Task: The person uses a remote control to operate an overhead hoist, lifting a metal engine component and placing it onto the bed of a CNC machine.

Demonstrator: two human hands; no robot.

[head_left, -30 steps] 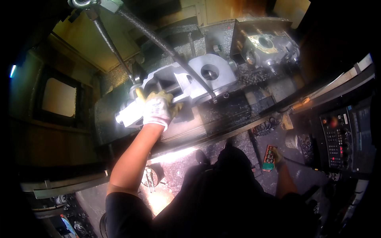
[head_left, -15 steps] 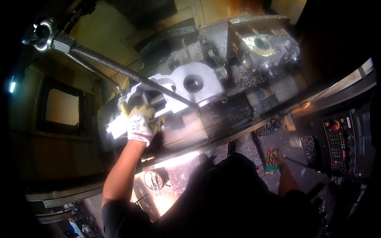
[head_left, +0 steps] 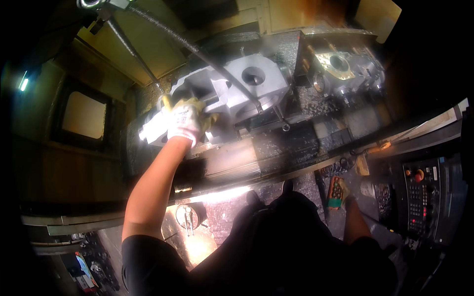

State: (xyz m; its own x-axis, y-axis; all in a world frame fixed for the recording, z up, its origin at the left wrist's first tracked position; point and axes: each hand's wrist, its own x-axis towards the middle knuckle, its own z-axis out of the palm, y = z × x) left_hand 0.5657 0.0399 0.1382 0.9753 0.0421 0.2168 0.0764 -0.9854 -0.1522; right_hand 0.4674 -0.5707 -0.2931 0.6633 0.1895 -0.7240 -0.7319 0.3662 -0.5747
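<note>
A large grey metal casting (head_left: 232,101) with a round bore hangs on two dark lifting rods or cables (head_left: 190,47), which run up to a metal lifting ring (head_left: 91,4) at the upper left. My left hand (head_left: 187,118), in a white and yellow work glove, grips the casting's near left part, its fingers bent over the wall. Their tips are partly hidden. Low at my right side, my right hand (head_left: 345,191) is closed round an orange and green hand-held button control (head_left: 335,192). Much of that hand is hidden behind the control.
Another casting (head_left: 340,71) with a shiny machined face stands at the back right. Metal chips lie over the machine bed (head_left: 286,145). A machine control panel (head_left: 421,197) is at the far right. A round stool-like object (head_left: 188,218) stands on the floor below my left arm.
The hanging casting has shifted away from me or upward against the bed, and my left hand has gone with it. The lifting ring has moved up and right in view. My head view has shifted slightly.
</note>
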